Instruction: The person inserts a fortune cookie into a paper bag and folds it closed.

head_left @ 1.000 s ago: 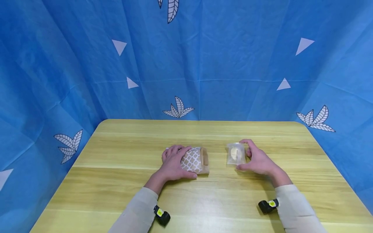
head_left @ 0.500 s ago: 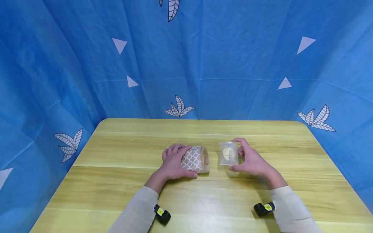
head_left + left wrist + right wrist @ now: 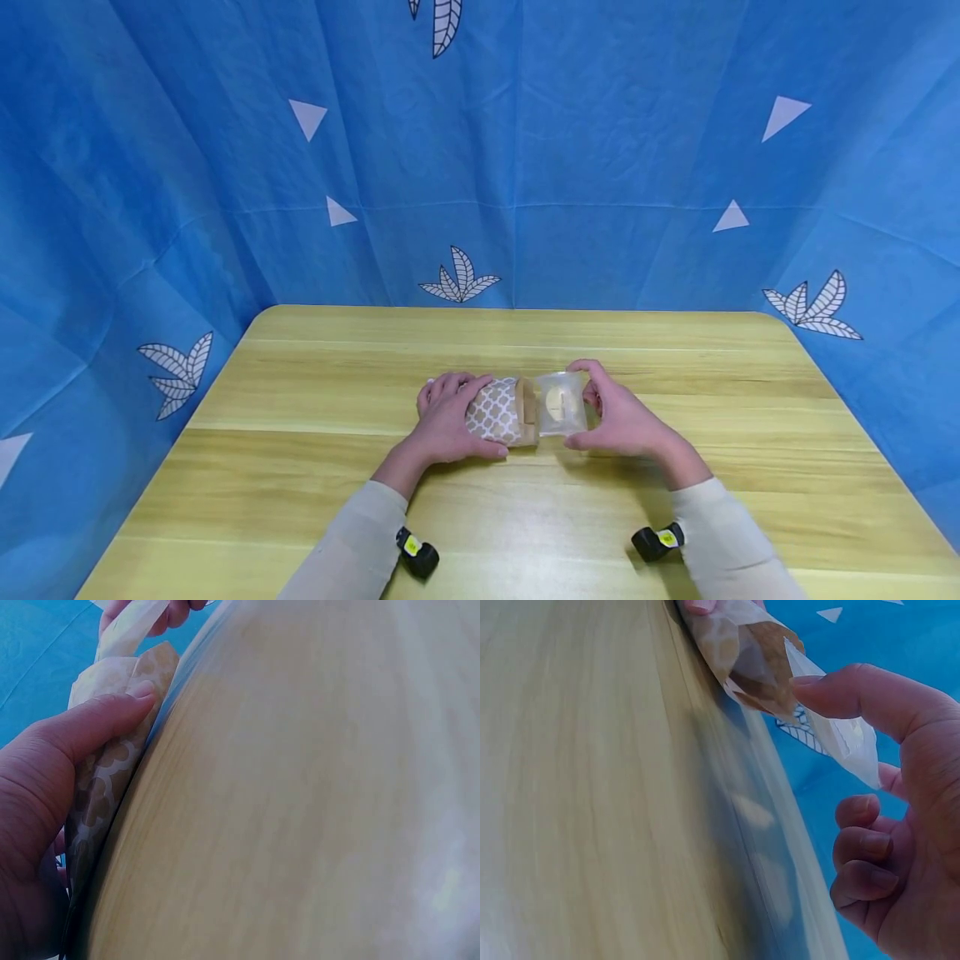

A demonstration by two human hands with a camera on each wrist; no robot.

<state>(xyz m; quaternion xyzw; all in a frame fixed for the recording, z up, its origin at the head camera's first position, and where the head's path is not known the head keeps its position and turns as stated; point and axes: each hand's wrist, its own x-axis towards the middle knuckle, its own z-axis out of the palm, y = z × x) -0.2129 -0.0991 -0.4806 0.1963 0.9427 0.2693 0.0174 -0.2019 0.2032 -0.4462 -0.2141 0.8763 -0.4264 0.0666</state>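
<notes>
A brown paper bag [image 3: 497, 411] with a white lattice print lies on the table, its mouth facing right. My left hand [image 3: 444, 427] holds it from above, thumb along the near side and fingers over the far side. A small translucent packet [image 3: 553, 403] with a pale round print is pinched at its edges between the thumb and index finger of my right hand [image 3: 628, 421]. In the right wrist view, the packet [image 3: 851, 746] is raised off the table, close to the bag's gaping mouth [image 3: 769, 671]. What lies inside the packet is unclear.
The wooden table [image 3: 525, 517] has rounded far corners. A blue curtain [image 3: 570, 167] with leaf and triangle prints hangs behind it and along both sides. A small black camera [image 3: 418, 560] sits at the left wrist, another camera [image 3: 657, 542] at the right.
My right hand has carried the packet leftward, lifting it off the table, up to the bag's mouth. The left hand and the bag have stayed in place.
</notes>
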